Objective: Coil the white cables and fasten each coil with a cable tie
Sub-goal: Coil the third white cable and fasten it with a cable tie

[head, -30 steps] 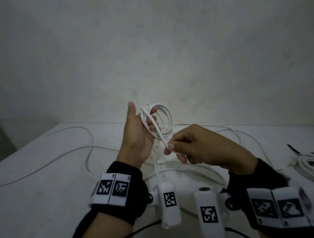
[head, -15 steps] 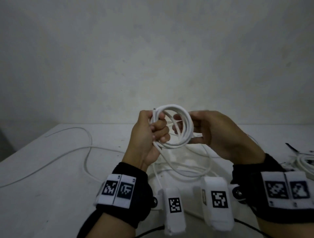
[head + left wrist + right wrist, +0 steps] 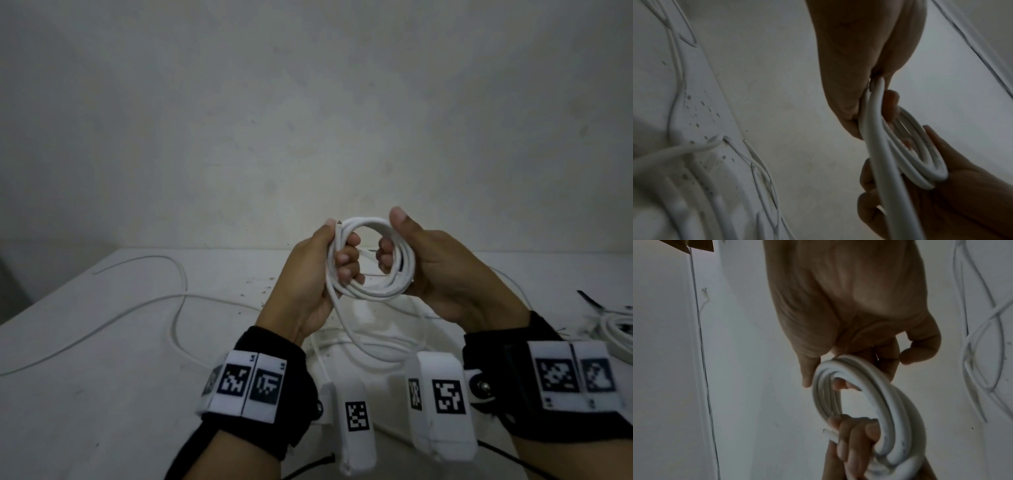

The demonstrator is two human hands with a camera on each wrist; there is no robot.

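Both hands now hold the round coil of white plastic-sheathed cable [image 3: 371, 260] up in front of the wall, above the pale counter [image 3: 102, 342]. The left hand [image 3: 308, 281] has its grip clamped on the coil's left side, fingers curled through the ring, cut end poking up beside the thumb. The right hand [image 3: 442, 274] has its grip closed on the right side, thumb upright over the top strands, fingers hooked inside.

Change: a second ago the right hand was low, pinching a single strand and drawing it; half a second ago it was laying that turn on. Now the turn is seated and the loops lie bundled flatter. Judgement: one more wrap is finished, coiling not done.

A loose tail [image 3: 363, 339] hangs from the coil's bottom left to the counter, where more slack lies. No tie is on this coil. Another coiled white cable [image 3: 616, 334] sits far right.
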